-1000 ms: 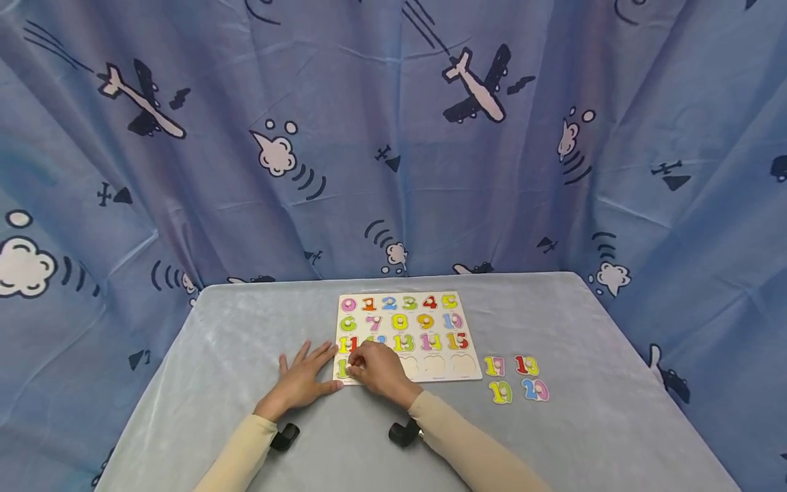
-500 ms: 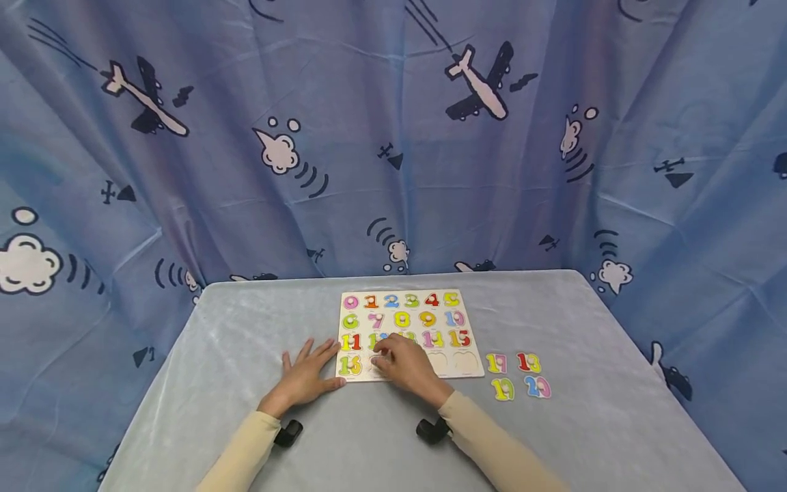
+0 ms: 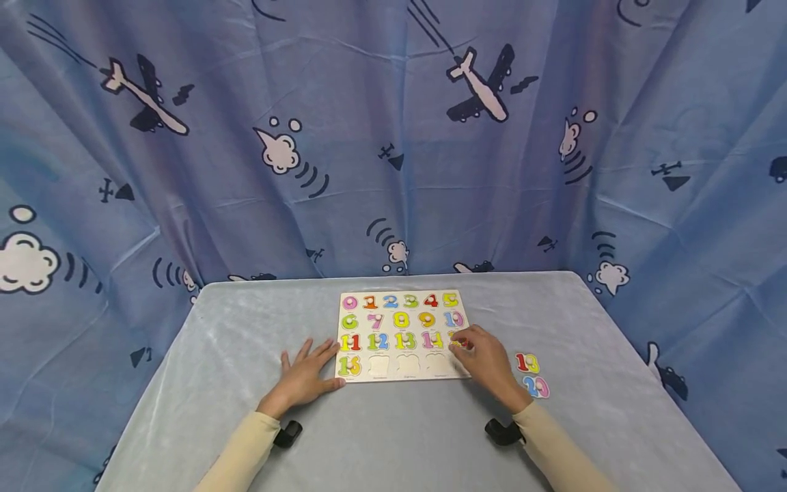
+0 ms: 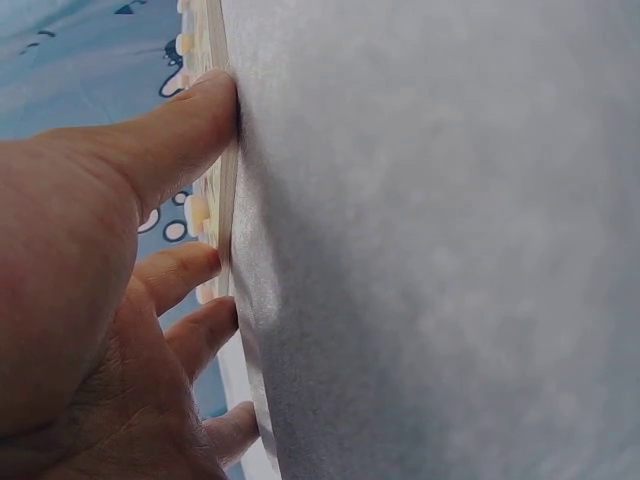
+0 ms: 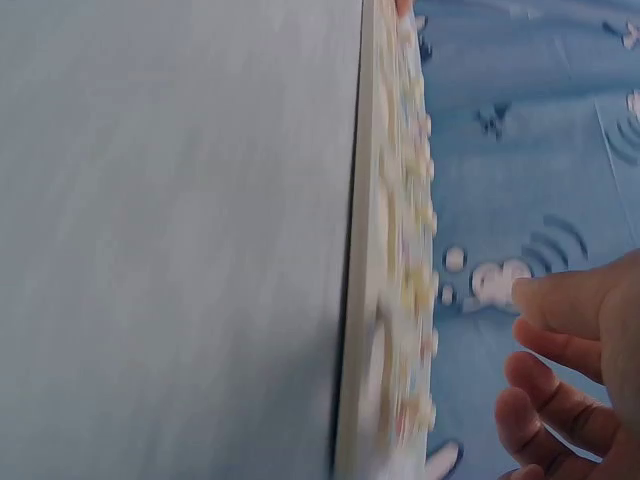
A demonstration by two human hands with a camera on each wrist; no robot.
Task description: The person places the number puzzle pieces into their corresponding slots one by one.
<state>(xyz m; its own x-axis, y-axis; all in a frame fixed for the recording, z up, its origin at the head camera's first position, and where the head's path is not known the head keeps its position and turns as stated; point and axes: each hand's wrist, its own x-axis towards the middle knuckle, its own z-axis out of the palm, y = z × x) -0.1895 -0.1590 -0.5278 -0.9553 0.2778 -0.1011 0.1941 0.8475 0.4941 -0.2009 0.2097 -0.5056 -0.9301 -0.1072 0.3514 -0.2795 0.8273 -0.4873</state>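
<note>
A grey-covered surface (image 3: 399,437) stands before a blue curtain (image 3: 393,137) printed with aeroplanes and clouds. On it lies a wooden number puzzle board (image 3: 402,335), its rows filled from 0 to 16; three hollows (image 3: 407,365) in the bottom row show bare wood. To the right of the board two loose pieces lie near each other on the cloth: a red 18 piece (image 3: 527,363) and, just nearer the person, a blue-and-pink 20 piece (image 3: 537,387).

The left hand (image 3: 305,374) lies flat on the surface with fingers spread, its fingertips (image 4: 205,100) touching the board's left edge beside the 16. The right hand (image 3: 486,359) hovers over the board's lower right corner, covering it, fingers loosely curled; whether it pinches a piece cannot be told. The 18 and 20 lie just right of that hand, apart from it. The right wrist view is blurred.
</note>
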